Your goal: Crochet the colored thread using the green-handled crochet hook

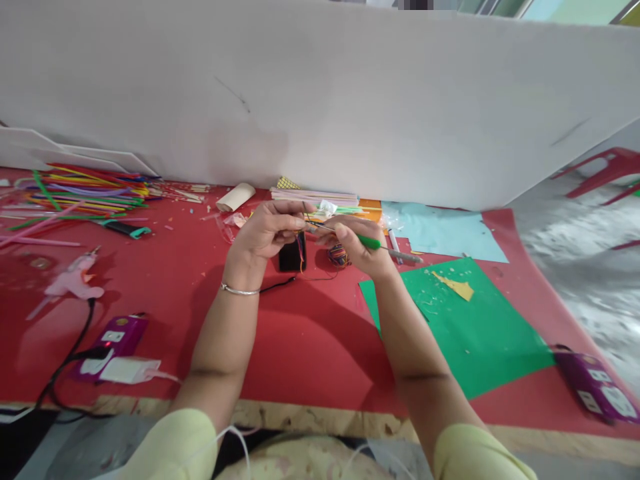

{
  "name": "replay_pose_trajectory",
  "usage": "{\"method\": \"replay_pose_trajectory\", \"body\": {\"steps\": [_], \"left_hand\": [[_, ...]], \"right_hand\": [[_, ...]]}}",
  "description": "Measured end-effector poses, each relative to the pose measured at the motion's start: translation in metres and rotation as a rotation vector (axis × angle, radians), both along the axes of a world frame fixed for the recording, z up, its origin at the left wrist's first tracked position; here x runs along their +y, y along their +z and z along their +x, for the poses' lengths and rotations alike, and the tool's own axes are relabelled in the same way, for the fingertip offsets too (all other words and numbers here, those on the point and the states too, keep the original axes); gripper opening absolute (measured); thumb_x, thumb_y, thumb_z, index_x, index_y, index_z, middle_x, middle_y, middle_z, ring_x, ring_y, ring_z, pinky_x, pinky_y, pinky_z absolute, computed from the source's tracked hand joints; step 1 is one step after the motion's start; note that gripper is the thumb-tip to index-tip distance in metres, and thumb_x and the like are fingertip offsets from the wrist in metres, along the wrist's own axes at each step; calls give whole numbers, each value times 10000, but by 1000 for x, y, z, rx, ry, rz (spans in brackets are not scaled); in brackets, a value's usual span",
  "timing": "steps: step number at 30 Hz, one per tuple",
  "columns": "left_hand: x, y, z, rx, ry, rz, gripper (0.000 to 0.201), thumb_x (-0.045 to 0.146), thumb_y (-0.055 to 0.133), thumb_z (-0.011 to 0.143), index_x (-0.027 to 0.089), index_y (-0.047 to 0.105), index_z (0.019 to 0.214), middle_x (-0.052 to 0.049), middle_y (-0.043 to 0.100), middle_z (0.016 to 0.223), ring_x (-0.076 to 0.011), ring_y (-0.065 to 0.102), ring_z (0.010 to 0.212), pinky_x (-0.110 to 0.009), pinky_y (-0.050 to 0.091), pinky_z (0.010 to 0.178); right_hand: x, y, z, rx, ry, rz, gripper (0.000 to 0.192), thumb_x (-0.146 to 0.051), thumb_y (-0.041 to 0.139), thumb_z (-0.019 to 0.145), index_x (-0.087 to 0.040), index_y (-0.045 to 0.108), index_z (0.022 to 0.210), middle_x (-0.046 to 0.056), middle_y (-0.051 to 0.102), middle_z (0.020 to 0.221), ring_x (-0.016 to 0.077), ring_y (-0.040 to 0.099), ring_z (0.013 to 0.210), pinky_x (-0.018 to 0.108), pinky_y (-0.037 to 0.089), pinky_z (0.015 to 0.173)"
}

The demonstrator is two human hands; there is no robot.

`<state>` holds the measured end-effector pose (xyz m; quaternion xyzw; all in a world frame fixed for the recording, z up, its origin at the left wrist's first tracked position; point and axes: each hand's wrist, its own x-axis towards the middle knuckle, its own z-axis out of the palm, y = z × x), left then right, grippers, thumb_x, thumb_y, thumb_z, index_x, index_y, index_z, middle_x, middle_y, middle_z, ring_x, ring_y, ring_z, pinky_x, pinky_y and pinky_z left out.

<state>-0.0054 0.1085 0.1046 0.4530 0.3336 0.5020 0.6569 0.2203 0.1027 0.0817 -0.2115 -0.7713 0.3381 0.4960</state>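
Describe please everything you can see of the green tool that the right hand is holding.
The green tool is a thin hook-like implement: a bright green handle, plastic as it looks, with a slim metal shaft that runs left toward the left hand. The right hand pinches the handle between thumb and fingers and holds it almost level above the red table. The tip meets thin coloured threads held by the left hand; the tip's shape is too small to tell. A grey pen lies just behind it.

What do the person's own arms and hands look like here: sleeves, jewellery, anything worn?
Both forearms are bare. Short pale yellow sleeves end about the elbows on each side. The left hand has a thin silver bangle at the wrist. The right hand shows no jewellery and no gloves. Thin white cords hang near the lap.
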Motion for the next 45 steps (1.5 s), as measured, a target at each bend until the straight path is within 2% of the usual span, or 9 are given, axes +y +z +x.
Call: {"method": "replay_pose_trajectory", "body": {"steps": [5, 7, 11, 18, 21, 29, 37, 41, 45], "left_hand": [[-1, -2, 5, -38, 26, 25, 335, 137, 875, 578, 159, 871, 912, 36, 601, 583, -20, 372, 436, -188, 202, 429], [-2, -2, 8, -50, 35, 33, 365, 138, 887, 575, 169, 873, 938, 32, 623, 621, -23, 393, 445, -191, 207, 429], [-4, -1, 15, -61, 62, 23, 370, 124, 877, 573, 168, 863, 940, 38, 618, 646, -21, 383, 442, -205, 192, 421], [-7, 2, 21, -16, 82, 4, 356, 137, 856, 591, 157, 848, 946, 34, 613, 631, -33, 405, 455, -200, 180, 436], [-9, 3, 24, 4, 118, 36, 342, 145, 854, 591, 160, 852, 932, 38, 598, 625, -40, 432, 465, -202, 196, 442], [-7, -4, 39, 49, 346, 193, 363, 162, 853, 592, 184, 873, 954, 65, 554, 598, -44, 391, 507, -226, 282, 482], [-4, -11, 38, 98, 381, 264, 366, 179, 857, 627, 195, 886, 991, 52, 584, 650, -52, 413, 548, -233, 326, 524], [-5, -11, 37, 130, 384, 289, 365, 184, 852, 657, 200, 885, 1020, 53, 577, 642, -60, 409, 550, -239, 330, 526], [-5, -11, 36, 149, 395, 306, 342, 183, 855, 669, 201, 883, 1010, 47, 585, 638, -67, 415, 553, -241, 336, 523]], "right_hand": [[4, -13, -17, 220, 92, -323, 508, -628, 584, 1063, -188, 809, 943, 60, 829, 869, 148, 775, 654, 258, 633, 565], [7, -21, -24, 297, 96, -398, 563, -713, 603, 1015, -192, 778, 890, 48, 809, 799, 139, 730, 575, 254, 610, 516], [11, -30, -32, 356, 15, -483, 609, -811, 641, 931, -214, 721, 840, 23, 759, 710, 128, 668, 510, 250, 578, 471], [10, -35, -33, 384, -97, -500, 579, -797, 623, 952, -234, 671, 826, -27, 650, 624, 118, 634, 495, 235, 519, 458], [7, -30, -33, 373, -129, -500, 595, -820, 602, 948, -244, 671, 816, -23, 653, 644, 130, 654, 534, 247, 515, 483], [7, -25, -32, 362, -196, -499, 602, -830, 605, 937, -248, 700, 818, -1, 679, 680, 129, 646, 563, 264, 501, 518], [9, -26, -31, 375, -202, -530, 588, -828, 622, 927, -253, 695, 824, 10, 692, 706, 138, 658, 593, 265, 502, 520], [13, -27, -30, 380, -191, -495, 578, -807, 600, 947, -251, 701, 830, 28, 710, 796, 166, 719, 749, 259, 516, 548], [17, -27, -30, 359, -176, -408, 516, -759, 588, 978, -268, 742, 938, 37, 736, 952, 186, 725, 929, 281, 575, 671]]}}
